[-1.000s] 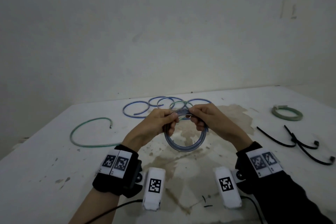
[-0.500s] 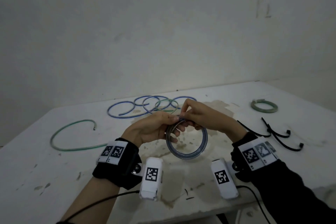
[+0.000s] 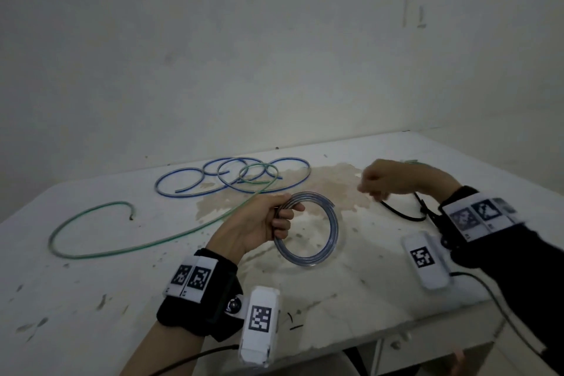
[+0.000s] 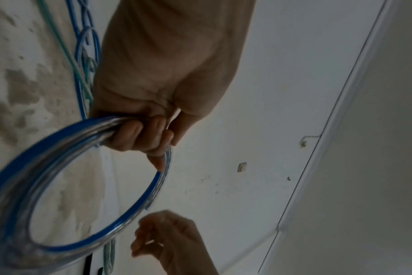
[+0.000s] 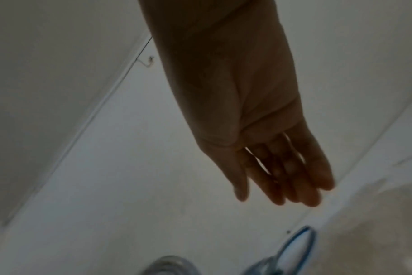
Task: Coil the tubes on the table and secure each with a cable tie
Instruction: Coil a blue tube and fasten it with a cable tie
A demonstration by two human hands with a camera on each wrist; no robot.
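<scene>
My left hand (image 3: 283, 218) grips a coiled clear tube with a blue stripe (image 3: 320, 256) by its top left, holding it just above the table; the left wrist view shows my fingers (image 4: 151, 141) curled round the bundled turns of the coil (image 4: 47, 195). My right hand (image 3: 370, 192) is off the coil, to its right, hovering over the black cable ties (image 3: 399, 214) with its fingers (image 5: 292, 186) loosely extended and holding nothing.
Loose blue tubes (image 3: 232, 174) lie looped at the back of the white stained table (image 3: 91, 299). A long green tube (image 3: 122, 249) curves across the left side. A green coil is mostly hidden behind my right hand. The table's front edge is close to my wrists.
My right hand let go of the coil and moved right to the cable ties. The left hand now holds the coil alone. The head view shifted left.
</scene>
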